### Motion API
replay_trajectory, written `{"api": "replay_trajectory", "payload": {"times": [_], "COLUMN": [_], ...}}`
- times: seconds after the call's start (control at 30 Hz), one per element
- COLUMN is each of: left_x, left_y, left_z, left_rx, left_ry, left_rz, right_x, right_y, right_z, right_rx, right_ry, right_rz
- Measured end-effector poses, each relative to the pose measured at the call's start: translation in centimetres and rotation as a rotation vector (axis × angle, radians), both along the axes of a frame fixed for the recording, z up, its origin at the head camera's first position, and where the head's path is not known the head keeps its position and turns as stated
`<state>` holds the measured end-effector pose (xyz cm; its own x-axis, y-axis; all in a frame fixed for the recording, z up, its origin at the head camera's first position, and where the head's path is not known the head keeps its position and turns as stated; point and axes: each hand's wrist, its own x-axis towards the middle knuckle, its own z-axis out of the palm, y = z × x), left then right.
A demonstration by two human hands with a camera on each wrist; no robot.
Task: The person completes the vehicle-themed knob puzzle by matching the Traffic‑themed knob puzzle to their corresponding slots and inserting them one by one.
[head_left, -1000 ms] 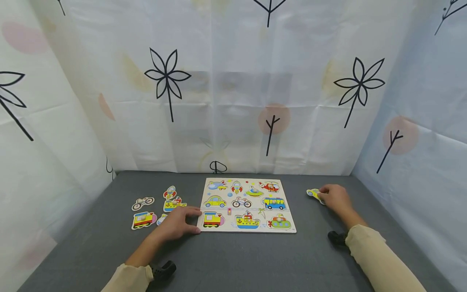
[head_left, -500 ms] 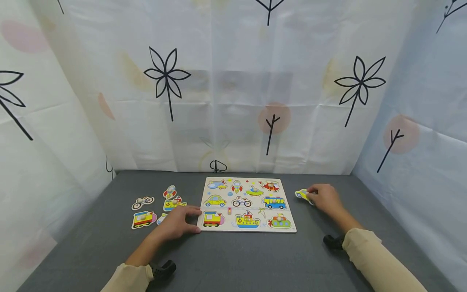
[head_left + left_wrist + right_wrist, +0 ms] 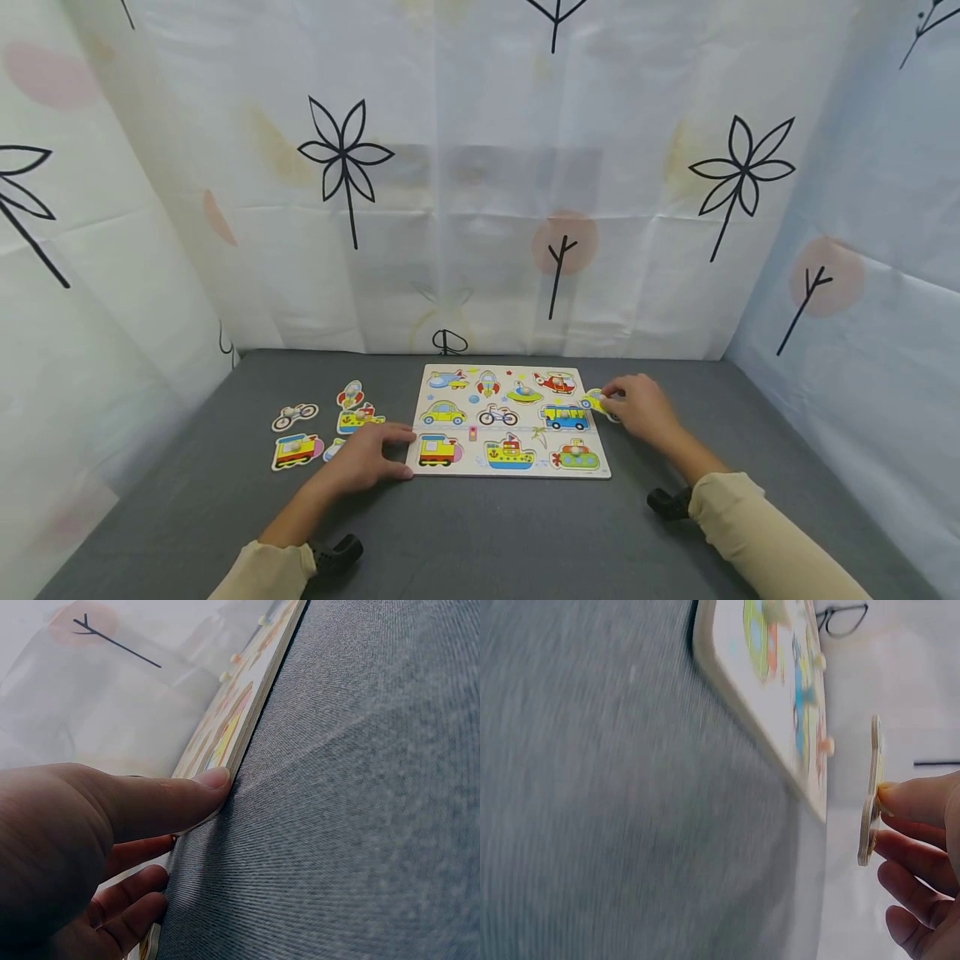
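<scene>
In the head view, a wooden vehicle puzzle board (image 3: pixel 517 433) lies on the grey table. My left hand (image 3: pixel 363 457) touches its left side, the straight thumb at the near corner and a finger farther up the edge. The left wrist view has the thumb (image 3: pixel 165 802) resting against the board's edge (image 3: pixel 259 712). My right hand (image 3: pixel 643 408) pinches a yellow car puzzle piece (image 3: pixel 592 401) between thumb and fingers. That piece overlaps the board's right edge in the head view. Seen edge-on in the right wrist view, the car piece (image 3: pixel 871 795) is raised, apart from the board (image 3: pixel 739 705).
Left of the board lie a motorcycle piece (image 3: pixel 294 417), a train piece (image 3: pixel 297 451), a rocket piece (image 3: pixel 350 395) and a ship piece (image 3: pixel 360 418). Another piece (image 3: pixel 333 449) is partly hidden by the left hand. Patterned cloth (image 3: pixel 480 183) hangs behind the table.
My right hand has carried the yellow car piece leftward, from the table right of the board to the board's right edge. My left hand has stayed at the board's left side.
</scene>
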<state>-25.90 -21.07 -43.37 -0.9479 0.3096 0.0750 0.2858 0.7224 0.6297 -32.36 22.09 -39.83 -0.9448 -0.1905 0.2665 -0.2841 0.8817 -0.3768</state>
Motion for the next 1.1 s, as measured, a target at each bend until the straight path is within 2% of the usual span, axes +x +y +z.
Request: {"api": "replay_trajectory", "payload": {"times": [0.37,0.77,1.1], "left_x": [-0.2,-0.1,0.1], "left_y": [0.0,0.1,0.2], "left_z": [-0.2,-0.1,0.1], "left_rx": [-0.004,-0.023,-0.009], "left_ry": [0.006,0.005,0.007], "left_rz": [-0.003,0.014,0.011], "right_x": [0.3,0.1,-0.7], "right_y": [-3.4,-7.5,-11.1], "right_z": [0.7,0.5,0.4], "right_rx": [0.017,0.077,0.09], "right_ry": [-0.054,-0.042,-0.073], "right_rz": [0.068,0.183,0.195]}}
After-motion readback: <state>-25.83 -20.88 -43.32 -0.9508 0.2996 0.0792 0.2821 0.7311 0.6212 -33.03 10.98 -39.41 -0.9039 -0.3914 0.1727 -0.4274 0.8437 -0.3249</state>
